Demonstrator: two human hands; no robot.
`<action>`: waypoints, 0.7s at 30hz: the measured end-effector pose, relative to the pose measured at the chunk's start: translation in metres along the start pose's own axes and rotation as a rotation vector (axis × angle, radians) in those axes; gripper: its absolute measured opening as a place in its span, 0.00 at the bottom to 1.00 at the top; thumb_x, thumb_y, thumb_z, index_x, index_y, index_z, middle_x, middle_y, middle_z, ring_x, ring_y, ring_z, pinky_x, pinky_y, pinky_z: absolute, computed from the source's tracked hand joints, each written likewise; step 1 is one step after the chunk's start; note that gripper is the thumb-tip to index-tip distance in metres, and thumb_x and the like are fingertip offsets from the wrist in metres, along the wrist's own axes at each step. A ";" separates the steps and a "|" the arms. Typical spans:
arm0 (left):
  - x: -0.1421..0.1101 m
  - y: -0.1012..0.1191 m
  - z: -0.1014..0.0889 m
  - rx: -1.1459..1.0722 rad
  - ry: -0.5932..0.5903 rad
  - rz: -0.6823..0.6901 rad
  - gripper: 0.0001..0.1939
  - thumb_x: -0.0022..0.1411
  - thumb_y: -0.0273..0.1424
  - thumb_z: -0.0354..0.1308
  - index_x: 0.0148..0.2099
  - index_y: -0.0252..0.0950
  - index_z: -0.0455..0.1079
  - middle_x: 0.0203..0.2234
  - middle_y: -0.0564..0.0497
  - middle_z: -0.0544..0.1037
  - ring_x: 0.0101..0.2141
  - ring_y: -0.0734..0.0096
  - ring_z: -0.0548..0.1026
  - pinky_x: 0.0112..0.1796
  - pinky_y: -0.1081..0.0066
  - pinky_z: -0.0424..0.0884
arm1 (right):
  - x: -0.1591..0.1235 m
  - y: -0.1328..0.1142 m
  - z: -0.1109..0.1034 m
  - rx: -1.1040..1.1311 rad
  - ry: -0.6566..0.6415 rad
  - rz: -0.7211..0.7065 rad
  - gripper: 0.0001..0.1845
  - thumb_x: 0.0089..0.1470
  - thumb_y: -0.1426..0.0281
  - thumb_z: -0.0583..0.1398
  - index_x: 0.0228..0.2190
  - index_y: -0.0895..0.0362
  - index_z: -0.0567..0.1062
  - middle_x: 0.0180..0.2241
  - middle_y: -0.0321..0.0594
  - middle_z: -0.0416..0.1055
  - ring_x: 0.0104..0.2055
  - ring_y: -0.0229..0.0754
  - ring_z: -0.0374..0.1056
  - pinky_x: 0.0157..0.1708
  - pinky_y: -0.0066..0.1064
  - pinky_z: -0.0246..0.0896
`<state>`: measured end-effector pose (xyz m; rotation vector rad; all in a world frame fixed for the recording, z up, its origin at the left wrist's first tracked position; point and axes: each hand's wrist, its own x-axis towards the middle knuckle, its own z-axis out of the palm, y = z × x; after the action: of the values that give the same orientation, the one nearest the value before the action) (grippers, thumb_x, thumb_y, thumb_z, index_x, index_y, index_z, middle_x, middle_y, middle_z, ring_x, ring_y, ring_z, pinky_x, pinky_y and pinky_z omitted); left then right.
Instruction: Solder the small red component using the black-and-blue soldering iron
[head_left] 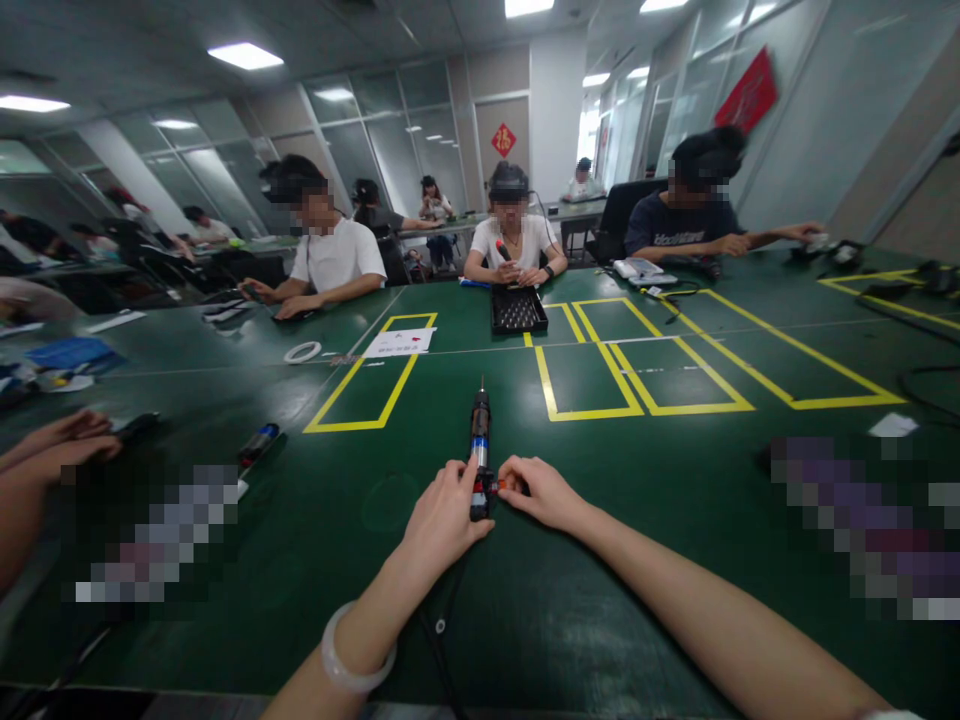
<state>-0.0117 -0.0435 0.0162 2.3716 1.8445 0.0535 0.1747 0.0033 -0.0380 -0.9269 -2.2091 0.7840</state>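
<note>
Wearing white bracelet at seven o'clock, clamping left hand on screwdriver near the centre, pointed to twelve; pinching with right hand small orange piece at its three o'clock side. Already gripped, seemingly unfinished; impossible to tell how much left.

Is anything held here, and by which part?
The left hand holds the screwdriver-like tool by its rear body. The right hand is at a small orange piece alongside; whether it is pinched cannot be told.
</note>
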 end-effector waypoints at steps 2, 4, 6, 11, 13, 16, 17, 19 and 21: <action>0.001 0.001 0.000 0.009 0.006 0.004 0.38 0.49 0.40 0.61 0.61 0.39 0.53 0.48 0.44 0.64 0.47 0.58 0.68 0.44 0.64 0.67 | 0.001 0.000 0.002 -0.072 0.021 -0.025 0.04 0.54 0.71 0.61 0.33 0.56 0.70 0.28 0.35 0.69 0.32 0.38 0.65 0.35 0.29 0.58; 0.001 0.002 0.000 0.018 0.006 0.003 0.38 0.50 0.40 0.61 0.61 0.39 0.53 0.48 0.44 0.64 0.47 0.57 0.68 0.44 0.64 0.67 | 0.001 0.000 0.004 -0.075 0.032 -0.032 0.04 0.53 0.71 0.61 0.33 0.56 0.71 0.30 0.36 0.69 0.33 0.39 0.65 0.35 0.29 0.59; 0.000 0.002 0.000 0.031 0.008 0.004 0.38 0.50 0.40 0.61 0.61 0.40 0.53 0.48 0.44 0.64 0.46 0.58 0.68 0.43 0.64 0.67 | 0.000 0.000 0.005 -0.026 0.034 -0.028 0.05 0.53 0.72 0.61 0.34 0.56 0.72 0.32 0.37 0.68 0.33 0.38 0.66 0.34 0.28 0.60; -0.001 0.002 0.002 0.072 0.043 0.015 0.40 0.52 0.44 0.60 0.63 0.40 0.51 0.46 0.43 0.65 0.44 0.57 0.69 0.41 0.64 0.67 | -0.003 -0.003 0.005 0.084 0.048 -0.024 0.08 0.53 0.75 0.60 0.37 0.57 0.69 0.32 0.37 0.70 0.33 0.38 0.67 0.35 0.27 0.62; 0.000 0.005 0.002 0.082 0.070 0.008 0.39 0.55 0.48 0.56 0.64 0.39 0.50 0.44 0.44 0.66 0.42 0.58 0.70 0.40 0.64 0.67 | -0.004 -0.004 0.004 0.085 0.051 -0.022 0.06 0.53 0.76 0.58 0.35 0.57 0.69 0.32 0.37 0.71 0.32 0.37 0.68 0.35 0.28 0.62; 0.004 0.010 0.002 0.107 0.103 -0.030 0.35 0.60 0.50 0.48 0.64 0.39 0.51 0.41 0.44 0.67 0.39 0.60 0.70 0.38 0.65 0.67 | -0.004 -0.004 0.002 0.057 0.067 -0.025 0.07 0.53 0.77 0.56 0.36 0.57 0.69 0.32 0.37 0.72 0.33 0.38 0.68 0.35 0.28 0.62; 0.006 0.011 0.003 0.121 0.110 -0.048 0.34 0.61 0.50 0.46 0.63 0.39 0.51 0.40 0.44 0.67 0.39 0.60 0.70 0.38 0.66 0.67 | -0.004 -0.004 0.002 0.053 0.067 -0.026 0.07 0.53 0.77 0.56 0.36 0.56 0.69 0.32 0.37 0.72 0.33 0.38 0.68 0.36 0.28 0.62; 0.008 0.013 0.003 0.149 0.120 -0.080 0.33 0.61 0.50 0.46 0.63 0.39 0.52 0.39 0.45 0.67 0.38 0.60 0.70 0.37 0.66 0.66 | -0.005 -0.004 0.001 0.057 0.062 -0.029 0.09 0.53 0.78 0.55 0.37 0.56 0.69 0.33 0.37 0.73 0.34 0.38 0.69 0.36 0.28 0.62; 0.008 0.012 0.004 0.171 0.132 -0.101 0.33 0.61 0.49 0.46 0.64 0.39 0.51 0.39 0.45 0.67 0.39 0.60 0.70 0.36 0.67 0.66 | -0.006 -0.004 0.001 0.073 0.044 -0.040 0.11 0.52 0.79 0.55 0.38 0.56 0.69 0.35 0.37 0.73 0.34 0.38 0.69 0.37 0.28 0.62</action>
<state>0.0022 -0.0386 0.0136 2.4340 2.1067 0.0443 0.1757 -0.0038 -0.0379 -0.8541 -2.1403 0.8121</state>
